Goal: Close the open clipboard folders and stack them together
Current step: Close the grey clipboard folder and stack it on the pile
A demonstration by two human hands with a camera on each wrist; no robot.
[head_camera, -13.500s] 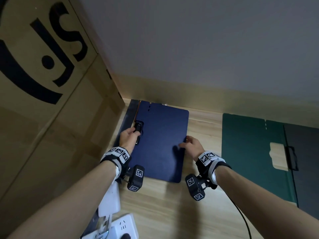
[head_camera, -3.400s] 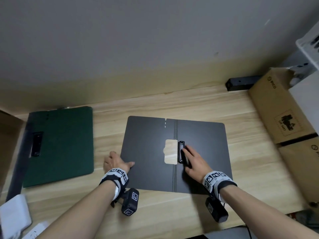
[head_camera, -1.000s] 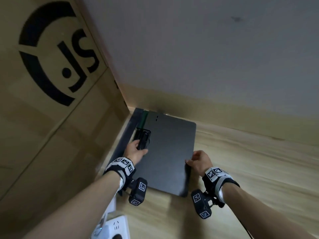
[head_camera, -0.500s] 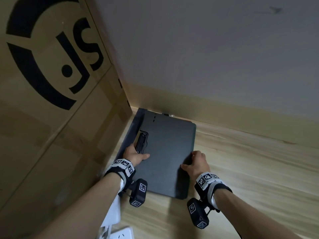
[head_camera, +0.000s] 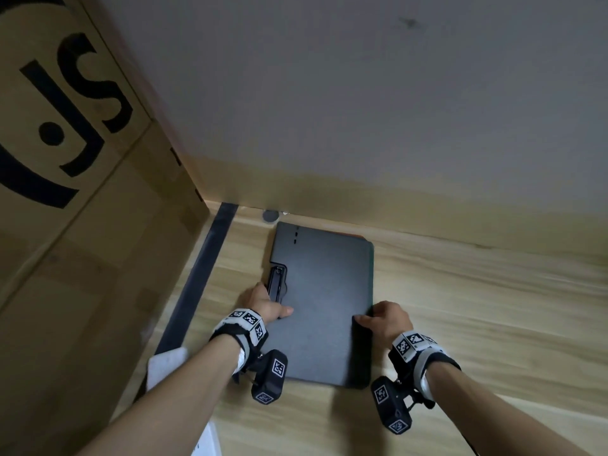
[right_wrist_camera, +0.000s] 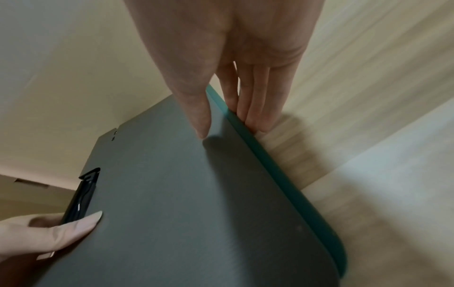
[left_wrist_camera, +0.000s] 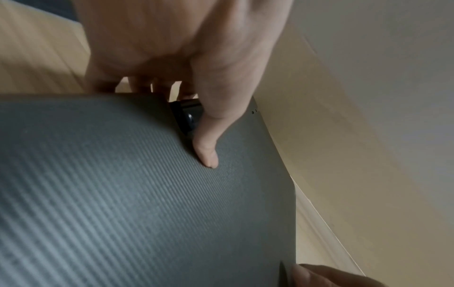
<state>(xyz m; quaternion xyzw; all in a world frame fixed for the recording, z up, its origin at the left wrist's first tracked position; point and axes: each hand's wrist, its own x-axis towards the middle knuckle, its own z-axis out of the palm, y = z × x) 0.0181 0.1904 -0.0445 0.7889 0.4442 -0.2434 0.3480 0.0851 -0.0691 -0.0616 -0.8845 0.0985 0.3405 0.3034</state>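
A stack of closed clipboard folders lies on the wooden desk (head_camera: pixel 477 324) near the back wall, with the dark grey folder (head_camera: pixel 324 301) on top. A green folder's edge (right_wrist_camera: pixel 270 167) shows just under it along the right side. My left hand (head_camera: pixel 274 307) holds the stack's left edge beside the black clip (head_camera: pixel 277 284), its thumb (left_wrist_camera: pixel 207 155) on the cover and its fingers curled under. At the right edge, my right hand (head_camera: pixel 371 319) pinches the stack, with the thumb (right_wrist_camera: pixel 200 116) on top and the fingers (right_wrist_camera: pixel 255 108) along the green side.
A tall cardboard box (head_camera: pixel 82 225) with black lettering walls off the left. A dark strip (head_camera: pixel 204 281) runs along its foot. A white object (head_camera: pixel 166 366) lies near my left forearm. A small grey disc (head_camera: pixel 270 216) sits at the wall base (head_camera: pixel 362 192).
The stack has slid right, away from the cardboard box, and bare wood now shows between it and the dark strip. Both hands keep their hold on its side edges.
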